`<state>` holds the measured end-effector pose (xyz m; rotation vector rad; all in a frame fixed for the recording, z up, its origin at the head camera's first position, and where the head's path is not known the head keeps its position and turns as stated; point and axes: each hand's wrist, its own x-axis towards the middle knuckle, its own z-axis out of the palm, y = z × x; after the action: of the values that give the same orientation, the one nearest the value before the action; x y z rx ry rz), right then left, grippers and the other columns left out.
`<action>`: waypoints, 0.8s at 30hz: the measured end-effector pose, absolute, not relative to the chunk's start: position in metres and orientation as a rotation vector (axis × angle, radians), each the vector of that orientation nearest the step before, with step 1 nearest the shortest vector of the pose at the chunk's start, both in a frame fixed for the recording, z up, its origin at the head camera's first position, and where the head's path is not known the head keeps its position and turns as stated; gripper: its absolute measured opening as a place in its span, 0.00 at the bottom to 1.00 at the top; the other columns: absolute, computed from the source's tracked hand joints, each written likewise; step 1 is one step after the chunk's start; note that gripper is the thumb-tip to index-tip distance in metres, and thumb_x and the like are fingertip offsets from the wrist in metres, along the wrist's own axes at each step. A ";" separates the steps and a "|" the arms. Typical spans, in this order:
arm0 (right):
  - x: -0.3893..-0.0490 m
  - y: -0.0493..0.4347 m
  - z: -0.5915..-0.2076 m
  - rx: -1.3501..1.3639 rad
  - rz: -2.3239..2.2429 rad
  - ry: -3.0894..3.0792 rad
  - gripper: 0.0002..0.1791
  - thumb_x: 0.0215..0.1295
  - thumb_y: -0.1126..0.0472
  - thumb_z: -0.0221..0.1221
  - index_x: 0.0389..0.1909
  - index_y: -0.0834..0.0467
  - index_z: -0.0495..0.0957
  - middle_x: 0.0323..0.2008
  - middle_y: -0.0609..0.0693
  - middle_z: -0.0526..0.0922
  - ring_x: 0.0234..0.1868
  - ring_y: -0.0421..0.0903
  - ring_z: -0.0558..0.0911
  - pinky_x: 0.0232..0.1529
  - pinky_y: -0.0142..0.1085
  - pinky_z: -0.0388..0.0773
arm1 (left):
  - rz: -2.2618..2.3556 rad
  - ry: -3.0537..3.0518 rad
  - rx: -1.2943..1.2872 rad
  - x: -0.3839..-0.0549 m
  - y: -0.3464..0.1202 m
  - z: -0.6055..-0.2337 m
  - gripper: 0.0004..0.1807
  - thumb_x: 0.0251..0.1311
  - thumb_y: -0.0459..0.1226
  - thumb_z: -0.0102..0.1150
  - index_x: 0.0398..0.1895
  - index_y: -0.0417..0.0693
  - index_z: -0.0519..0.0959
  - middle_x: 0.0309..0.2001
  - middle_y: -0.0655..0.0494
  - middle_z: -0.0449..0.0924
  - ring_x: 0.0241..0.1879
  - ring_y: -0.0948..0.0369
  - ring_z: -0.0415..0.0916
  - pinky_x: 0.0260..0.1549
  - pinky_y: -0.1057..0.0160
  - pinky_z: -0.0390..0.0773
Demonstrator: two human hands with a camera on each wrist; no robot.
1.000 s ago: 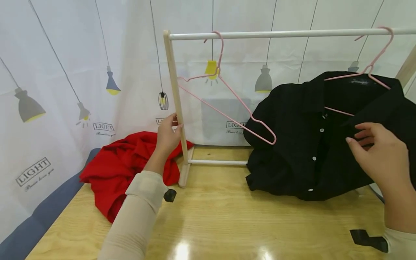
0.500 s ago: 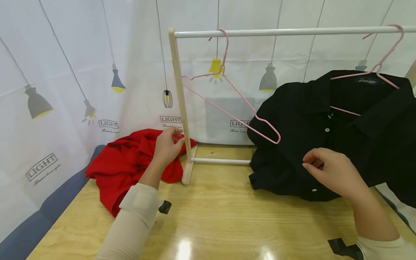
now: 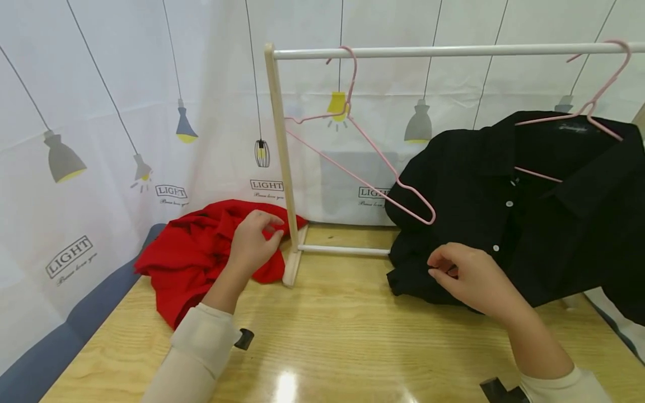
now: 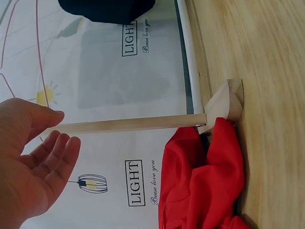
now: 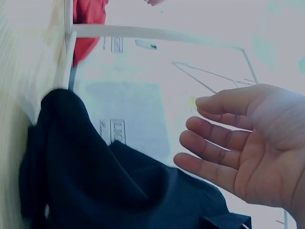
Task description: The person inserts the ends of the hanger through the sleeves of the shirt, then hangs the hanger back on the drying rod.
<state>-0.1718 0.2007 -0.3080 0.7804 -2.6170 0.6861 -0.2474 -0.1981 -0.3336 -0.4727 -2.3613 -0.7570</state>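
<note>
My left hand (image 3: 254,240) hovers in front of the crumpled red garment (image 3: 201,252), just left of the rack's wooden post (image 3: 282,145). Its fingers are loosely bent with nothing between them, and the left wrist view shows a gap to the post. In front of the lower part of a black shirt (image 3: 453,184) floats my right hand (image 3: 468,274), fingers relaxed and holding nothing. White buttons run down the shirt, which hangs on a pink hanger (image 3: 592,106) at the right. A bare pink hanger (image 3: 373,145) hangs at the rack's left end.
A white rail (image 3: 453,52) runs across the top of the rack, with a lower white bar (image 3: 347,251) near the tabletop. The rack's wooden foot (image 3: 292,268) stands on the wooden table (image 3: 327,336). Behind is a white lamp-print curtain (image 3: 216,84).
My left hand has come off the wooden post and moved down and slightly left. My right hand has moved left and down across the black shirt's front. The view has shifted slightly.
</note>
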 end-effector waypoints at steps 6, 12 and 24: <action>-0.174 0.179 -0.319 0.873 0.749 -2.582 0.09 0.56 0.69 0.68 0.35 0.55 0.80 0.33 0.44 0.81 0.32 0.38 0.79 0.34 0.38 0.81 | -0.741 -2.378 -0.508 -0.229 -0.209 -0.338 0.09 0.52 0.29 0.68 0.38 0.41 0.83 0.39 0.46 0.79 0.36 0.52 0.79 0.36 0.54 0.80; -0.181 0.166 -0.335 1.066 0.865 -2.488 0.13 0.53 0.71 0.69 0.38 0.57 0.79 0.36 0.46 0.81 0.36 0.41 0.82 0.37 0.35 0.82 | -0.792 -2.396 -0.558 -0.214 -0.225 -0.345 0.12 0.51 0.26 0.69 0.39 0.39 0.82 0.40 0.45 0.77 0.36 0.50 0.79 0.35 0.53 0.83; -0.193 0.126 -0.347 1.249 1.033 -2.439 0.18 0.55 0.73 0.68 0.46 0.60 0.78 0.43 0.51 0.79 0.42 0.46 0.82 0.42 0.39 0.82 | -0.715 -2.445 -0.576 -0.192 -0.266 -0.347 0.18 0.47 0.23 0.70 0.44 0.40 0.82 0.47 0.48 0.75 0.45 0.53 0.75 0.40 0.52 0.82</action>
<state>-0.1933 0.1255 -0.3466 1.2492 -2.4394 1.0326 -0.1917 -0.2658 -0.3471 -0.5758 -2.4447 -0.7150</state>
